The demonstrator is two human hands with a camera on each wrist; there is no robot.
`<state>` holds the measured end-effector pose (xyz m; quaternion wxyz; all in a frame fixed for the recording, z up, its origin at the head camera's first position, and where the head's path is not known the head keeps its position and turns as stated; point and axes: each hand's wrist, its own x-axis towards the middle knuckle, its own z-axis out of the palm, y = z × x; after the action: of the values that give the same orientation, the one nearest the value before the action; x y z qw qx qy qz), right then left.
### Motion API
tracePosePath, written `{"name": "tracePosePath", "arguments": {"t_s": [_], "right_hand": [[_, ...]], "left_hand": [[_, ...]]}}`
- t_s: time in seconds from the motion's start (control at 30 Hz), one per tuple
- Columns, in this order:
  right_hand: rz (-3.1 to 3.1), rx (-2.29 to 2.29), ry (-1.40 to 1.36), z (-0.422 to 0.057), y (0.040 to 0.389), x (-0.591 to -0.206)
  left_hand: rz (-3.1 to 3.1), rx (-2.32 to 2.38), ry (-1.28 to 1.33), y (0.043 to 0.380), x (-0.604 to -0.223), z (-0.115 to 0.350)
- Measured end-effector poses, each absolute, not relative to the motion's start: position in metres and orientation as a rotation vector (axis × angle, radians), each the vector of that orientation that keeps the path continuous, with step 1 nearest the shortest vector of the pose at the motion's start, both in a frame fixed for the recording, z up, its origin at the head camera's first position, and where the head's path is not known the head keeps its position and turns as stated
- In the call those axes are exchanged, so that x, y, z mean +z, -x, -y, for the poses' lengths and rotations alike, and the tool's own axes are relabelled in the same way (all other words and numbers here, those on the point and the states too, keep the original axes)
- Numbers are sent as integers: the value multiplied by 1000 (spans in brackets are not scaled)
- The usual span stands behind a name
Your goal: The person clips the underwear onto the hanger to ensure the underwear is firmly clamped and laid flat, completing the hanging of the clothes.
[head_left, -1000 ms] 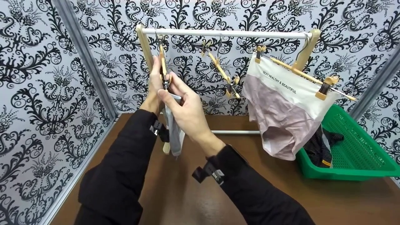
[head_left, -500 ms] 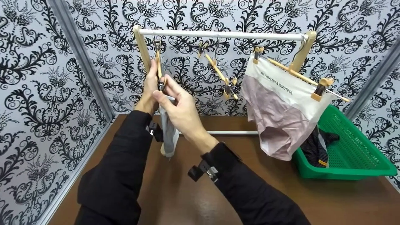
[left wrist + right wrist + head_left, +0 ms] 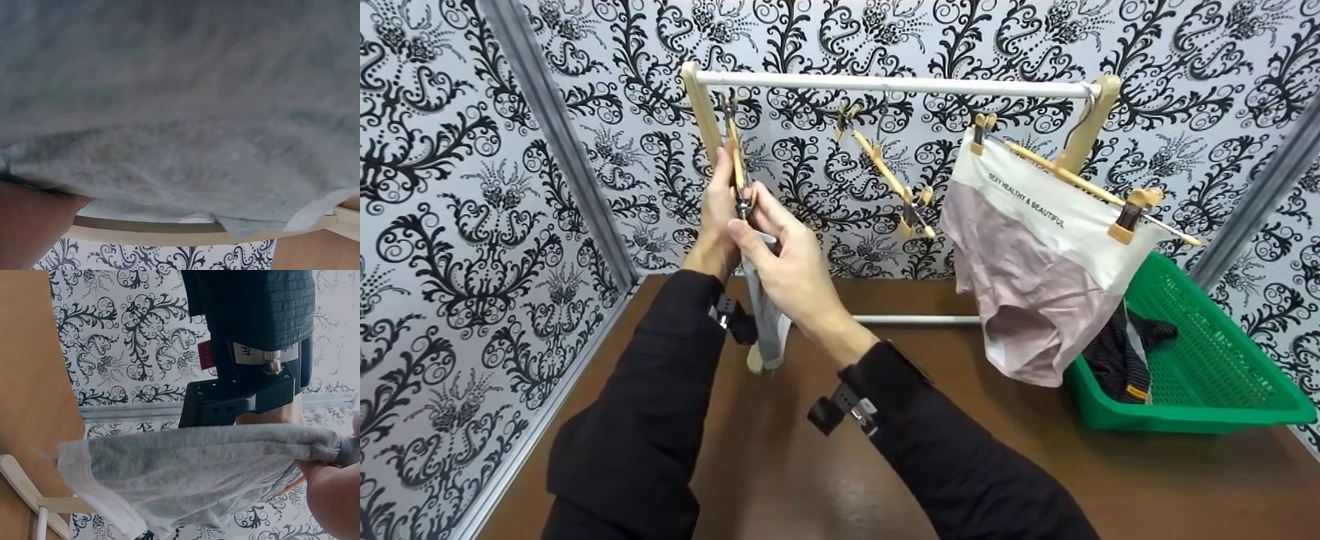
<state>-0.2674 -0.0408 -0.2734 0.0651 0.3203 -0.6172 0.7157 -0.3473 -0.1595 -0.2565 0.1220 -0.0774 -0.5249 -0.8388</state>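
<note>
At the left end of the rack, a wooden clip hanger (image 3: 736, 154) hangs nearly edge-on. Below its near clip (image 3: 745, 206) drops a grey garment (image 3: 769, 322) with white trim, seen spread in the right wrist view. My right hand (image 3: 795, 262) pinches the garment's top edge, thumb and fingers right at the clip. My left hand (image 3: 712, 217) is up against the hanger's left side, one finger pointing up along it; its other fingers are hidden, and I cannot tell what they grip. Grey cloth (image 3: 180, 157) fills most of the left wrist view.
A white rail (image 3: 900, 81) on wooden posts carries a second clip hanger (image 3: 881, 161) in the middle. Pink-and-white underpants (image 3: 1035, 255) hang clipped at the right. Behind them a green basket (image 3: 1215, 416) holds dark clothing (image 3: 1121, 360). Patterned walls enclose the brown table (image 3: 825, 465).
The hanger at the left has swung slightly leftward with both hands and the grey garment. My right hand keeps its pinch by the near clip. The other hangers look the same.
</note>
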Motion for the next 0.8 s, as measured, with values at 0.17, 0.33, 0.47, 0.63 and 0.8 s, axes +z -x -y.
{"name": "tracePosePath", "arguments": {"t_s": [0.17, 0.33, 0.47, 0.63, 0.8], "right_hand": [[1870, 2167, -983, 38, 268, -277], [1883, 2147, -1019, 34, 268, -280], [1892, 2111, -1060, 27, 269, -283], [1907, 2107, -1121, 15, 264, -288], [1965, 2025, -1132, -1, 260, -293]], "left_hand": [[1525, -2462, 251, 346, -261, 159], [1525, -2465, 308, 345, -264, 156], [1527, -2476, 403, 340, -270, 157], [1661, -2383, 482, 323, -281, 165], [1770, -2208, 514, 303, -285, 172]]}}
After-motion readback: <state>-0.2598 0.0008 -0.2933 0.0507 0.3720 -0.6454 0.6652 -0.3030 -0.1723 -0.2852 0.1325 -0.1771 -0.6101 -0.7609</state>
